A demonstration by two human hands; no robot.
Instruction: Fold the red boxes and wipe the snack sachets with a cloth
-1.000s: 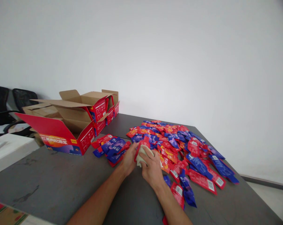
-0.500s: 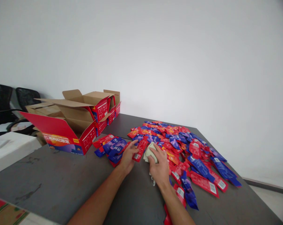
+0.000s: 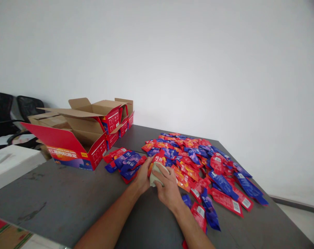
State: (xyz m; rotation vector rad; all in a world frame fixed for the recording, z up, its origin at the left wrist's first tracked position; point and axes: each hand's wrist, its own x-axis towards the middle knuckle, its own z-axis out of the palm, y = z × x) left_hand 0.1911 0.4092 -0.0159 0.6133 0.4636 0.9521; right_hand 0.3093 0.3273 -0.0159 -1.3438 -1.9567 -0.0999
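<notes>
My left hand [image 3: 143, 175] and my right hand [image 3: 168, 186] meet at the middle of the dark grey table [image 3: 68, 197]. My right hand is closed on a pale crumpled cloth [image 3: 155, 172] and presses it against a red packet [image 3: 158, 161] that my left hand pinches by its near edge. Just left of my hands lies a small stack of blue and red packets [image 3: 125, 162]. To the right a wide heap of red and blue packets [image 3: 203, 162] covers the table.
Several open red cardboard boxes [image 3: 84, 135] with flaps up stand at the table's back left. Two black chairs [image 3: 14, 110] are behind them. A white box [image 3: 8, 162] lies at the left edge. A white wall stands behind.
My hands parted half a second ago, the left holding the red packet flat and the right the cloth. Now they have come together again with cloth against packet.
</notes>
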